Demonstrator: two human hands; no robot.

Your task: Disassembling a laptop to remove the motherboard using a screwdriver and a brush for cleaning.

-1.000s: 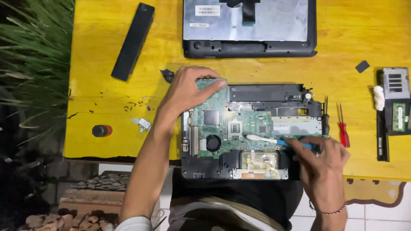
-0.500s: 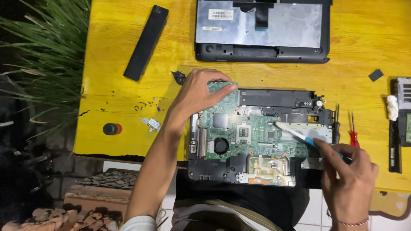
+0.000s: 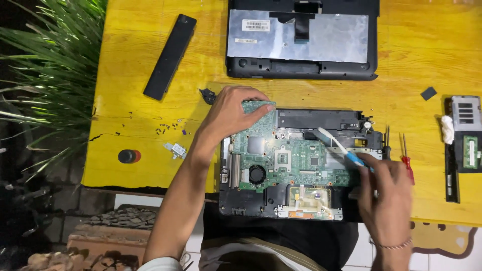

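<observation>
An opened laptop base with a green motherboard (image 3: 293, 160) lies at the near edge of the yellow table (image 3: 145, 145). My left hand (image 3: 231, 113) rests on the board's upper left corner, fingers curled over its edge. My right hand (image 3: 384, 193) grips a blue-and-white toothbrush (image 3: 341, 146), whose white head lies on the board's upper right area next to the black frame (image 3: 321, 120).
A laptop lid part with a silver panel (image 3: 301, 40) lies at the far edge. A long black battery (image 3: 169, 56) sits far left. Loose screws (image 3: 168, 128), a small round black-and-red object (image 3: 129, 156), red screwdrivers (image 3: 405, 158) and a dismantled part (image 3: 464, 145) surround the work. Green plant leaves (image 3: 45, 75) are at left.
The toothbrush head has moved up and to the right across the board, and my right hand moved with it. My left hand stays on the upper left corner.
</observation>
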